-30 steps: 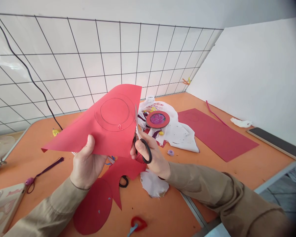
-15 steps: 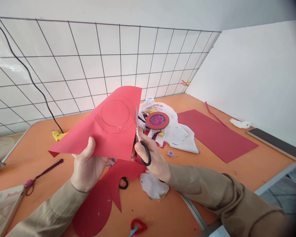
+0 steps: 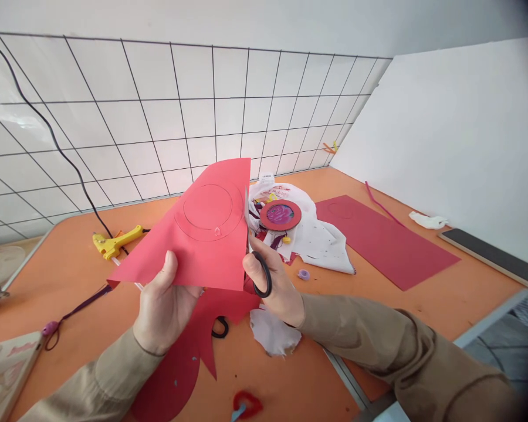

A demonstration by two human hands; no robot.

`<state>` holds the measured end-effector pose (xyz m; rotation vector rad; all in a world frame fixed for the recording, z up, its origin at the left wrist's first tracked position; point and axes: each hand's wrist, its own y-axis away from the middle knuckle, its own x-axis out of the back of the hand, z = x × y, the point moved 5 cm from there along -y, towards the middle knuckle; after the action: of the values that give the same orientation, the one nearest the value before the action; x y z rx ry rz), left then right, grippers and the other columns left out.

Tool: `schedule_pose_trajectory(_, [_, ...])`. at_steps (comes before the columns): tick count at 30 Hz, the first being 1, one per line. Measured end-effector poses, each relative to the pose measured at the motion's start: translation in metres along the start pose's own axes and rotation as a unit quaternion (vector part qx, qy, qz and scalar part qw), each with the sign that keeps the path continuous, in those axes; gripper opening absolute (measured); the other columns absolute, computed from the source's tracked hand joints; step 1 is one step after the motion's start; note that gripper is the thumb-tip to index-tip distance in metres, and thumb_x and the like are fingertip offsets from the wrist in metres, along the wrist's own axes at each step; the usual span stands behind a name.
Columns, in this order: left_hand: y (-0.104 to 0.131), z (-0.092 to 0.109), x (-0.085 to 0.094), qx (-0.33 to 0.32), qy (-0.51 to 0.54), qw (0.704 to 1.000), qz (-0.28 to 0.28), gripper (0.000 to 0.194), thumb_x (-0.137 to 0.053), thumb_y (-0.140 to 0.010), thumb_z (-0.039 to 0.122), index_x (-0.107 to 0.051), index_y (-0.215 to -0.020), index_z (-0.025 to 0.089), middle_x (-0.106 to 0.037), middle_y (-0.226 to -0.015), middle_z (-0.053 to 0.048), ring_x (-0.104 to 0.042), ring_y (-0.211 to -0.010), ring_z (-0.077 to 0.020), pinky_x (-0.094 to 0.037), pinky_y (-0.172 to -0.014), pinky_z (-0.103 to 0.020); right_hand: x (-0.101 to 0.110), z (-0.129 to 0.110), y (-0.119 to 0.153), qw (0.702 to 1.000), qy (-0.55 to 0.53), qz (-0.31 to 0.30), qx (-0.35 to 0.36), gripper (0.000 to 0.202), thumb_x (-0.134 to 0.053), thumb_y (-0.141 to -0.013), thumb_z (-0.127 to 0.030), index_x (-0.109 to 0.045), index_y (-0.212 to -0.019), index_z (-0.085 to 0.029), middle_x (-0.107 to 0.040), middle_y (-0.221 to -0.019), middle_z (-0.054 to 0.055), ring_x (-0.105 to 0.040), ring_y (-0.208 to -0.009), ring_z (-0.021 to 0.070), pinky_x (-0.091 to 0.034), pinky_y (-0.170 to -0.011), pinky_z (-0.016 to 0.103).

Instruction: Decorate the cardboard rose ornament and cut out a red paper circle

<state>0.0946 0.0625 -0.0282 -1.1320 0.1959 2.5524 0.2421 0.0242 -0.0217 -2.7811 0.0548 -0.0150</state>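
Observation:
A sheet of red paper [image 3: 206, 258] is held up, bearing two drawn rings, one inside the other, and a small pinkish blob on the outer line. My left hand [image 3: 165, 308] pinches its lower edge, thumb on the front and fingers behind. My right hand [image 3: 277, 281] grips black-handled scissors [image 3: 263, 274], with its thumb through one loop. Their blades point up along the paper's right edge; part of them is hidden behind it. Below lie red paper offcuts [image 3: 211, 346] with another black handle loop [image 3: 220, 327] showing.
At the back, a round red piece with a purple flower [image 3: 280, 215] rests on a white plastic bag [image 3: 325, 246]. A red sheet [image 3: 387, 240] lies to the right. On the left are a yellow glue gun [image 3: 117, 241] and a phone [image 3: 11, 369]. A red heart shape [image 3: 247, 404] sits in front.
The held paper and my left hand have shifted slightly right, uncovering more of the glue gun. The scissors' blades look closer together at the paper's right edge.

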Motion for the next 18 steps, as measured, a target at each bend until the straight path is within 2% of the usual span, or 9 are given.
schedule_pose_trajectory(3, [0.001, -0.004, 0.001, 0.011, 0.001, 1.0, 0.004, 0.041, -0.049, -0.097, 0.035, -0.054, -0.137, 0.031, -0.065, -0.133, -0.001, -0.057, -0.127, -0.0224, -0.056, -0.098, -0.03, 0.0, -0.003, 0.0, 1.0, -0.014, 0.005, 0.022, 0.039, -0.051, -0.09, -0.06, -0.066, -0.108, -0.028, -0.056, -0.076, 0.001, -0.049, -0.068, 0.0179, -0.042, -0.065, 0.032])
schedule_pose_trajectory(7, [0.003, -0.008, 0.002, 0.014, -0.004, 1.0, -0.001, 0.04, -0.048, -0.098, 0.035, -0.054, -0.137, 0.033, -0.063, -0.136, -0.002, -0.052, -0.132, -0.0237, -0.052, -0.104, -0.034, 0.0, -0.005, 0.0, 1.0, -0.017, 0.004, 0.013, 0.041, -0.051, -0.09, -0.06, -0.066, -0.106, -0.026, -0.056, -0.076, 0.001, -0.05, -0.069, 0.0178, -0.043, -0.064, 0.031])
schedule_pose_trajectory(13, [0.004, -0.011, -0.001, 0.029, 0.023, 0.999, -0.014, 0.038, -0.049, -0.097, 0.034, -0.058, -0.134, 0.031, -0.071, -0.123, -0.002, -0.055, -0.129, -0.0254, -0.054, -0.101, -0.035, -0.002, -0.007, -0.001, 0.999, -0.04, -0.003, 0.026, 0.043, -0.054, -0.089, -0.059, -0.065, -0.112, -0.024, -0.066, -0.092, 0.004, -0.057, -0.081, 0.0204, -0.049, -0.074, 0.033])
schedule_pose_trajectory(18, [0.004, -0.012, -0.002, 0.028, 0.04, 0.999, -0.022, 0.037, -0.051, -0.096, 0.033, -0.06, -0.132, 0.031, -0.072, -0.12, -0.002, -0.057, -0.126, -0.0256, -0.056, -0.098, -0.034, -0.002, -0.006, 0.0, 0.998, -0.058, -0.001, 0.024, 0.037, -0.053, -0.092, -0.054, -0.065, -0.111, -0.025, -0.065, -0.091, 0.003, -0.056, -0.081, 0.019, -0.048, -0.075, 0.033])
